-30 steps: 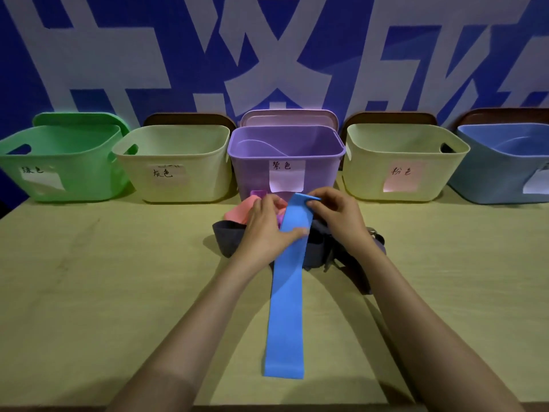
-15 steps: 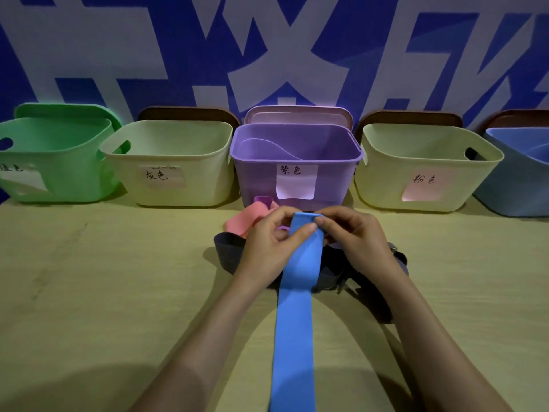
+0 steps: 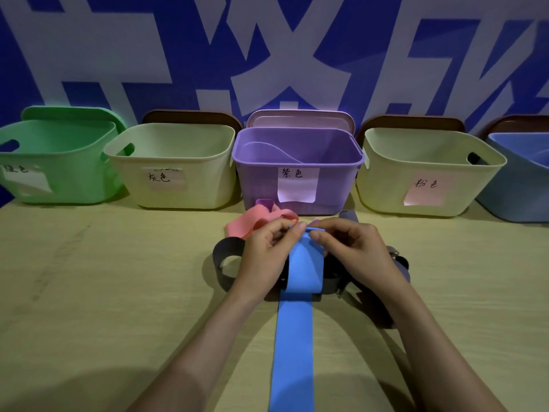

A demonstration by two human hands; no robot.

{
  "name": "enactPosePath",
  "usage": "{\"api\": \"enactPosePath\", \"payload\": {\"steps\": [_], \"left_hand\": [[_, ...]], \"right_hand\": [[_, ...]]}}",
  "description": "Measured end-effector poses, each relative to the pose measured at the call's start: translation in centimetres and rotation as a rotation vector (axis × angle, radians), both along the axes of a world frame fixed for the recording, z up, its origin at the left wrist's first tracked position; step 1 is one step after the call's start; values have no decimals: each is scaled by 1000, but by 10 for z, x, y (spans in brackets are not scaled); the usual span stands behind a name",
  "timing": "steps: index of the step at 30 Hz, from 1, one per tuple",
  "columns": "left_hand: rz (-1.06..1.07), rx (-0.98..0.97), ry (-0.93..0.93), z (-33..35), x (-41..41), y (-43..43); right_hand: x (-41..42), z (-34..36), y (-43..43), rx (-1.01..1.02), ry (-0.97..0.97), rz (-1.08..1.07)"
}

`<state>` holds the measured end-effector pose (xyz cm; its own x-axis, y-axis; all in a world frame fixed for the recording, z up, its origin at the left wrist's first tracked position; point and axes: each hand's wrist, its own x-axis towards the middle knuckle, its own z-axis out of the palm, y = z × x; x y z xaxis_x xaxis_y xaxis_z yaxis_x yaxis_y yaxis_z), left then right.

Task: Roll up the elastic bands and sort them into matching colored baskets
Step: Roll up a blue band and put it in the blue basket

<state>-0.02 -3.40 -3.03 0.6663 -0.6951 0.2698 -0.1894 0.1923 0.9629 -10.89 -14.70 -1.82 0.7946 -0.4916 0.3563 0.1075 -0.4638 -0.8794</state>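
Rolling should be kept tight and square; the blue elastic band is pinched by left hand and right hand.

Far end of the flat blue elastic band now bent over into a first small curl, left hand and right hand pinching closer together than before

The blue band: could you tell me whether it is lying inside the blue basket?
No, the blue band lies along the table, its far end pinched by the left hand and the right hand.
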Motion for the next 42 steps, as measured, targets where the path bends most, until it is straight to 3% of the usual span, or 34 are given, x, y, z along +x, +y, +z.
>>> {"api": "enactPosePath", "payload": {"steps": [10,17,25,29,34,42], "left_hand": [[-22,14,-15,-1,4,0],[-54,17,-24,-3,8,1],[-100,27,174,1,4,2],[-91,39,182,2,3,1],[-71,74,96,0,3,1],[-11,15,189,-2,7,0]], "right_hand": [[1,1,-3,214,3,-13],[-1,-1,-4,129,0,-22],[-1,3,0,264,-75,-14],[0,4,1,250,-84,-32],[0,3,1,202,-61,-36],[2,2,1,281,33,11]]}}
